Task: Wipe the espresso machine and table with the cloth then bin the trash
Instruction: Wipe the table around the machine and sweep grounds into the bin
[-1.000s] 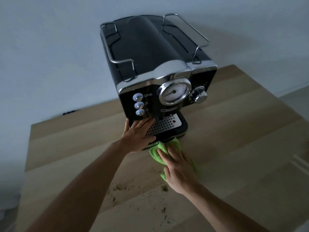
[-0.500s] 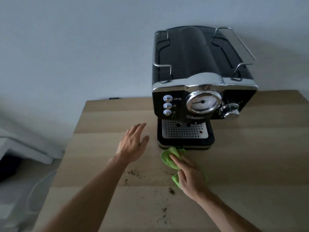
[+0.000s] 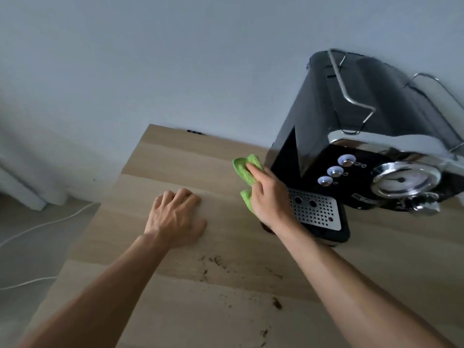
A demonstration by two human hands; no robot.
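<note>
Nearest the camera, dark coffee grounds (image 3: 216, 262) lie scattered over the pale wooden table (image 3: 175, 310), in a loose patch between the two forearms and in smaller specks toward the near edge. Beyond them the left hand (image 3: 175, 217) rests palm down on the bare tabletop, fingers curled under at the tips, holding nothing. Just to its right the right hand (image 3: 268, 197) grips a bright green cloth (image 3: 244, 170), the index finger stretched along the top of the fabric, which bunches out above and below the fingers. The cloth sits beside the left side panel of the black espresso machine (image 3: 326, 116); whether it touches the panel or the table under it I cannot tell. The right wrist crosses in front of the machine's perforated metal drip tray (image 3: 316, 209). On the front panel, three round buttons (image 3: 335, 171) run in a slanted row beside a chrome-rimmed gauge (image 3: 404, 180), with a chrome knob (image 3: 424, 205) below it. Wire rails (image 3: 351, 96) edge the machine's top. Farther back stands a plain pale wall (image 3: 175, 59); at left, a white cable (image 3: 37, 227) trails over the floor
</note>
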